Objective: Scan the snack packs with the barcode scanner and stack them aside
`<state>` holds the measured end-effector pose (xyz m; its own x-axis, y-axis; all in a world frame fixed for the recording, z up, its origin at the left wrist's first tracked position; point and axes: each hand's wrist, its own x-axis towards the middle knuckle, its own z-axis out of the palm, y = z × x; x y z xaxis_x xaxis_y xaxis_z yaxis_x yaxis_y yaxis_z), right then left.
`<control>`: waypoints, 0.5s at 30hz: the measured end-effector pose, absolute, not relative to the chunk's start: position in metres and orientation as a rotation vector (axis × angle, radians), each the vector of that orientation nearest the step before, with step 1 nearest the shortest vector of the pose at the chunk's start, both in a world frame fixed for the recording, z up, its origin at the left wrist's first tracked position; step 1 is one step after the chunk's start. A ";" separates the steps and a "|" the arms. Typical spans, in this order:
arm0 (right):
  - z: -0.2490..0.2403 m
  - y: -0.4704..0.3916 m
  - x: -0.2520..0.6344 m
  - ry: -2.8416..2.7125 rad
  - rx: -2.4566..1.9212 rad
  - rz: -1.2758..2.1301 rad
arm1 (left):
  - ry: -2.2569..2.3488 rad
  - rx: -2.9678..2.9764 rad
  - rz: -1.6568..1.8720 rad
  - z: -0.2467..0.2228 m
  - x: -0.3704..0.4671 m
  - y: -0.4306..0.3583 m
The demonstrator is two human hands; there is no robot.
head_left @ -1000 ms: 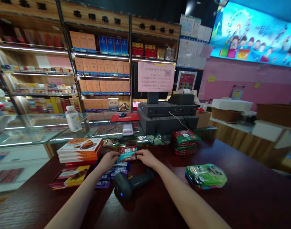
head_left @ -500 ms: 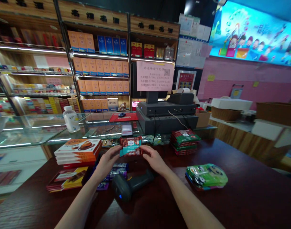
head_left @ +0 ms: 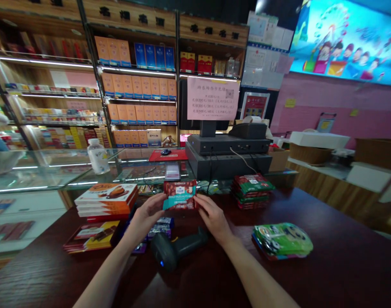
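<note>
A red and teal chocolate packet is held upright, its printed front toward me, above the dark table. My left hand pinches its left edge, and my right hand grips its right edge. Below the packet lies a black barcode scanner with a blue light. Purple packets sit partly behind my left hand. To the left are stacked white and orange boxes and a pile of red and yellow chocolate packs.
Red and green packets are stacked at the back right, with green panda packets nearer. Behind stand a cash register, a glass counter and a white bottle.
The packet now appears slightly larger and more to the right, still between both hands. The view has shifted a little, moving the background to the right.
</note>
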<state>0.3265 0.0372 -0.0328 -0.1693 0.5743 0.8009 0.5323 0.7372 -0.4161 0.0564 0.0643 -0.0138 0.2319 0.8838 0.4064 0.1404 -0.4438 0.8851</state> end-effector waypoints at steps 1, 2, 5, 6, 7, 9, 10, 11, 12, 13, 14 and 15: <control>-0.033 0.037 0.327 -1.804 -0.858 0.007 | 0.928 1.754 1.269 -0.014 0.058 0.063; -0.033 0.036 0.327 -1.786 -0.855 -0.026 | 0.904 1.750 1.265 -0.015 0.060 0.063; -0.032 0.035 0.329 -1.739 -0.854 -0.086 | 0.837 1.786 1.227 -0.016 0.062 0.062; -0.032 0.035 0.330 -1.728 -0.854 -0.095 | 0.824 1.807 1.217 -0.016 0.062 0.062; -0.031 0.034 0.330 -1.720 -0.853 -0.100 | 0.818 1.830 1.214 -0.016 0.061 0.061; -0.030 0.033 0.330 -1.709 -0.842 -0.102 | 0.825 1.874 1.220 -0.016 0.060 0.061; -0.029 0.033 0.330 -1.704 -0.832 -0.101 | 0.836 1.891 1.232 -0.015 0.059 0.060; -0.028 0.032 0.329 -1.696 -0.823 -0.098 | 0.849 1.905 1.249 -0.015 0.059 0.060; -0.028 0.032 0.328 -1.688 -0.814 -0.094 | 0.865 1.915 1.269 -0.014 0.059 0.059; -0.027 0.031 0.327 -1.681 -0.805 -0.089 | 0.882 1.920 1.290 -0.013 0.059 0.058; -0.026 0.030 0.326 -1.678 -0.798 -0.084 | 0.900 1.919 1.315 -0.012 0.059 0.058; -0.025 0.029 0.325 -1.677 -0.793 -0.079 | 0.919 1.912 1.341 -0.011 0.060 0.057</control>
